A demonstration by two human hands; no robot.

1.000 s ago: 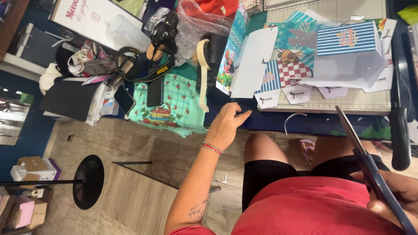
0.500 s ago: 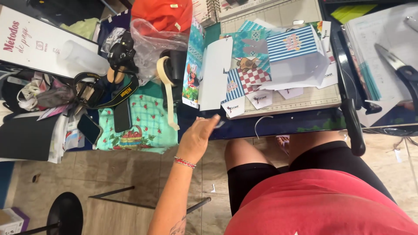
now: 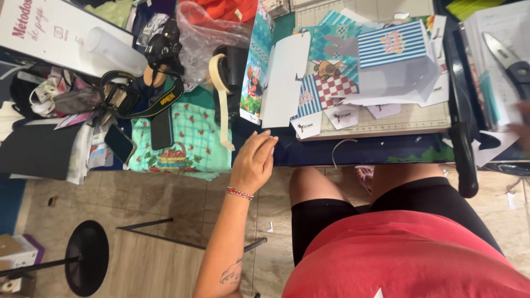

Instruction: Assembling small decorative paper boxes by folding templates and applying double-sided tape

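Resting my left hand (image 3: 254, 161), open and holding nothing, on the dark table edge (image 3: 353, 152); long cream tape strip (image 3: 221, 105) at ten o'clock; my right hand (image 3: 521, 128) is too blurred to tell.

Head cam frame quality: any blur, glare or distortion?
Head view: even indoor light, mostly sharp; left hand at the table edge is crisp; right hand at the right border is motion-blurred and cut off; glare on the clear plastic bag; mild wide-angle bending at the edges.

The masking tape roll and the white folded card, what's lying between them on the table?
In the head view, a colourful printed card stands on edge between the masking tape roll and the white folded card.
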